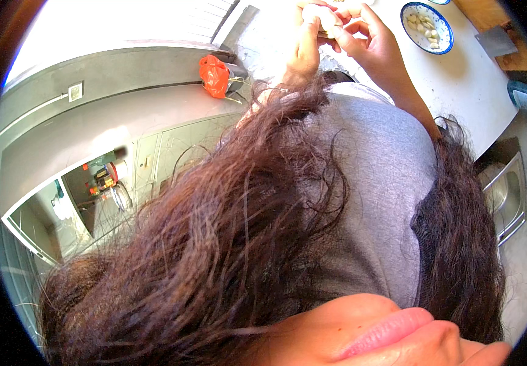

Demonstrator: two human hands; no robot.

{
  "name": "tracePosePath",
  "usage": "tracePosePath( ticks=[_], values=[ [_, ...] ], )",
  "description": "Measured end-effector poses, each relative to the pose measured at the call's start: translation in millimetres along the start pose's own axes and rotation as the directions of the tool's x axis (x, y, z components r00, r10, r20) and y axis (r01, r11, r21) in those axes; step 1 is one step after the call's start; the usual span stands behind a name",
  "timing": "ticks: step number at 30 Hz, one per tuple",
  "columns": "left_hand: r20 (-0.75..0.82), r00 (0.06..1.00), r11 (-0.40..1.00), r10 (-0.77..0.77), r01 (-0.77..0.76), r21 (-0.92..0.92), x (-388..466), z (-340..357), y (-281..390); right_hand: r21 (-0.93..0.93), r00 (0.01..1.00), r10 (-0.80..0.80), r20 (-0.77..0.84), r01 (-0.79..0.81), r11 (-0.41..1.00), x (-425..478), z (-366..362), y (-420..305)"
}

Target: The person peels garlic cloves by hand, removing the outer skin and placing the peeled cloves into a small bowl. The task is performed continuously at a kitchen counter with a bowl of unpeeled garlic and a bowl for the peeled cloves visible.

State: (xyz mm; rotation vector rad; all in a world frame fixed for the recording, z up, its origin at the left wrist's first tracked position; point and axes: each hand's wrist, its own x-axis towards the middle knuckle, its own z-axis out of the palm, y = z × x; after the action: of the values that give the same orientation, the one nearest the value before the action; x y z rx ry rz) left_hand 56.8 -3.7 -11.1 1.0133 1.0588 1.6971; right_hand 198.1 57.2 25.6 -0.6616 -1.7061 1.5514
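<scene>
At the top edge, my left hand (307,52) and my right hand (366,43) meet over the white table (464,103). Between their fingers is a pale, rounded piece, apparently a garlic bulb (323,17); glare and fingers hide part of it. My left thumb presses on it, while my right thumb and fingertips touch its right side. To the right of my hands stands a white bowl with a blue rim (451,39), holding several peeled garlic cloves (423,27).
A cleaver-like metal blade (497,42) lies right of the bowl, near a blue-tinted plastic bottle (526,96). A metal sink (515,196) is at the right. Leftward are a red plastic bag (214,77), a grey counter (162,103) and open shelves (69,201). Long hair covers much of the middle.
</scene>
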Motion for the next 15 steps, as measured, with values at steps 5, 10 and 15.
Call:
tracePosePath(
  ticks=[5, 10, 15],
  values=[
    [0.042, 0.998, 0.994, 0.037, -0.041, 0.103, 5.9, -11.2, -10.5, -0.223, 0.995, -0.095, -0.032, 0.085, 0.971, -2.6, 2.4, -2.4],
    [0.013, 0.999, 0.928, 0.048, -0.050, 0.368, -0.3, -7.7, -5.9, -0.340, 0.983, -0.186, -0.009, 0.172, 0.925, 0.2, 2.0, -3.8],
    [0.003, 1.000, 0.928, -0.015, 0.013, 0.372, -1.7, -7.5, 0.3, -0.507, 0.947, -0.316, 0.055, 0.299, 0.808, 3.9, -2.9, 36.5]
  ],
)
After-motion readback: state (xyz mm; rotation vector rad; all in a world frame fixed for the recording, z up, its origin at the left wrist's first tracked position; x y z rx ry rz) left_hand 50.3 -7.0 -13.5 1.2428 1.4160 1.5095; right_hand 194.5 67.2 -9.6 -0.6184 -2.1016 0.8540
